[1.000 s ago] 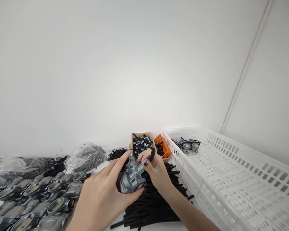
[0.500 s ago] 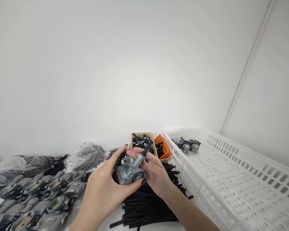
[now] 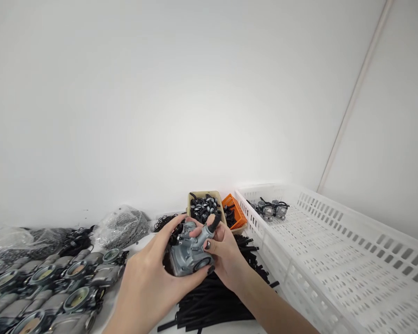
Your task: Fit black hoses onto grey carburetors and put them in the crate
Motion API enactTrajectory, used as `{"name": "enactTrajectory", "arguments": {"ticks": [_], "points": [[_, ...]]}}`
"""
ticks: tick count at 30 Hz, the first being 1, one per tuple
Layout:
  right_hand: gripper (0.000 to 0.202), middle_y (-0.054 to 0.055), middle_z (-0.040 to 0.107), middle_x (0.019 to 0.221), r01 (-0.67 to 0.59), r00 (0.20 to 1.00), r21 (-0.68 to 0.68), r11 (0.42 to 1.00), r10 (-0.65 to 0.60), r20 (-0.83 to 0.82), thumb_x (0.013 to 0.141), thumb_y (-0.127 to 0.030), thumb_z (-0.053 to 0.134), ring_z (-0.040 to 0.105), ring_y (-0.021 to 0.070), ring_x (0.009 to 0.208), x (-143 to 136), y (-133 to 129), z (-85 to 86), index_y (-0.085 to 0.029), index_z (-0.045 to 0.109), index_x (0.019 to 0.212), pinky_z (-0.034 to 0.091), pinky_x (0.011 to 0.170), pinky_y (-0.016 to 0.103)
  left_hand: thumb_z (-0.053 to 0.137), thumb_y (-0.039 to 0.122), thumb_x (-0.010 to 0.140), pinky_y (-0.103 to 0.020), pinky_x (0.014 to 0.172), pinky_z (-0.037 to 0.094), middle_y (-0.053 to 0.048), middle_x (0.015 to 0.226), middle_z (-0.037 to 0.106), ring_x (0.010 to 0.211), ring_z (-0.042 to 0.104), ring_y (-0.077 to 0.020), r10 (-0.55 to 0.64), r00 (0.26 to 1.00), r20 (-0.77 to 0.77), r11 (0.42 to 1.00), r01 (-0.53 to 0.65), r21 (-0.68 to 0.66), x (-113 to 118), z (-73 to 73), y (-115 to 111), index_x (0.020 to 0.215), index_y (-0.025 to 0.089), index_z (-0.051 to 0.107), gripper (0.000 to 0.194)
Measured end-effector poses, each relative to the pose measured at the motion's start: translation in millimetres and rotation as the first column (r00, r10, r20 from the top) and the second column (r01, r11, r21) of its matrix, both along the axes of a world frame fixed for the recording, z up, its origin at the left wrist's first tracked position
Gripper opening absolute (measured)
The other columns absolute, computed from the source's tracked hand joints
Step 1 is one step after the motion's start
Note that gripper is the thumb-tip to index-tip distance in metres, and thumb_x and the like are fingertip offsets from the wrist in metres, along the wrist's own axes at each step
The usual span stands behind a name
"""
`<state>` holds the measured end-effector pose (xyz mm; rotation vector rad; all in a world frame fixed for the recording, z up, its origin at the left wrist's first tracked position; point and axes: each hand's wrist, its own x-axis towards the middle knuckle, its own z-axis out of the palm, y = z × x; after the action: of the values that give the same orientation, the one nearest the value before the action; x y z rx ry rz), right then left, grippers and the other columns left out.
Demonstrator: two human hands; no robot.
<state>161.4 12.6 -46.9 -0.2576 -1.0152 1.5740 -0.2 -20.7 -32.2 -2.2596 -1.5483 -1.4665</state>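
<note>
A grey metal carburetor [image 3: 190,253] is held up in front of me, above a pile of black rubber tubes [image 3: 214,304]. My left hand [image 3: 153,273] wraps round its left side, thumb along the bottom edge and fingers over the top. At its upper right, a black rubber cap [image 3: 214,222] sticks up from the metal neck. My right hand [image 3: 226,250] closes on this neck and the base of the cap, with the thumb in front; some of its fingertips are hidden behind the metal.
Rows of carburetors [image 3: 45,292] lie at left, with plastic-wrapped parts [image 3: 121,227] behind. A beige basket [image 3: 188,204] and an orange basket [image 3: 239,218] of black parts stand at the back. At right, a large white crate [image 3: 320,273] holds several carburetors [image 3: 273,209].
My right thumb and fingers have shifted round the neck and black cap, which now shows shorter. The carburetor has tilted and lowered slightly in my left hand.
</note>
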Motion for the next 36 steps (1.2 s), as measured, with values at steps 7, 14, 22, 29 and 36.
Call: {"name": "enactTrajectory", "arguments": {"ticks": [7,14,22,29,36], "points": [[0.039,0.008,0.08,0.094,-0.013,0.999,0.03,0.999,0.012,0.037,0.066,-0.039,0.093,0.059,0.0262,0.13,4.0,0.8,-1.9,-0.023,0.068,0.091,0.054,0.092,0.033,0.077,0.038,0.069,-0.031,0.075,0.062,-0.001,0.123,0.075,0.104,0.075,-0.0282,-0.02,1.0,0.023,0.999,0.021,-0.041,0.6,4.1,-2.9,0.138,0.035,0.051,0.074],[0.041,0.004,0.076,0.086,-0.035,0.996,0.066,0.997,0.029,0.081,0.071,-0.047,0.089,0.07,0.0201,0.091,4.2,-1.7,4.3,-0.021,0.07,0.097,0.052,0.082,0.03,0.077,0.037,0.068,-0.03,0.071,0.061,-0.001,0.122,0.075,0.098,0.076,-0.0272,-0.024,0.999,0.029,0.999,0.025,-0.047,2.5,2.5,-3.6,0.139,0.035,0.05,0.076],[0.043,0.005,0.075,0.089,-0.004,0.995,0.06,0.998,-0.002,0.097,0.076,-0.051,0.084,0.069,0.0204,0.093,3.2,-1.6,1.4,-0.023,0.068,0.103,0.052,0.079,0.029,0.077,0.039,0.068,-0.03,0.067,0.06,-0.002,0.114,0.077,0.087,0.076,-0.0253,-0.036,0.998,0.044,0.996,0.04,-0.086,3.5,3.0,0.0,0.137,0.034,0.053,0.074],[0.04,0.003,0.076,0.083,0.043,0.996,0.051,0.998,-0.047,0.074,0.068,-0.042,0.091,0.068,0.0192,0.085,4.5,1.4,-0.3,-0.024,0.063,0.091,0.052,0.073,0.027,0.078,0.039,0.068,-0.03,0.066,0.059,-0.003,0.113,0.077,0.086,0.076,-0.0253,-0.034,0.999,0.027,0.997,0.036,-0.062,3.9,1.3,0.8,0.137,0.033,0.053,0.074],[0.037,0.001,0.075,0.082,0.069,0.996,0.063,0.996,-0.073,0.058,0.066,-0.035,0.094,0.067,0.0141,0.078,4.8,1.3,-0.1,-0.022,0.064,0.084,0.051,0.071,0.022,0.078,0.038,0.067,-0.032,0.073,0.06,-0.003,0.119,0.076,0.095,0.076,-0.0268,-0.039,0.997,0.06,0.995,0.044,-0.087,4.4,2.2,-0.2,0.138,0.033,0.053,0.075]]}}
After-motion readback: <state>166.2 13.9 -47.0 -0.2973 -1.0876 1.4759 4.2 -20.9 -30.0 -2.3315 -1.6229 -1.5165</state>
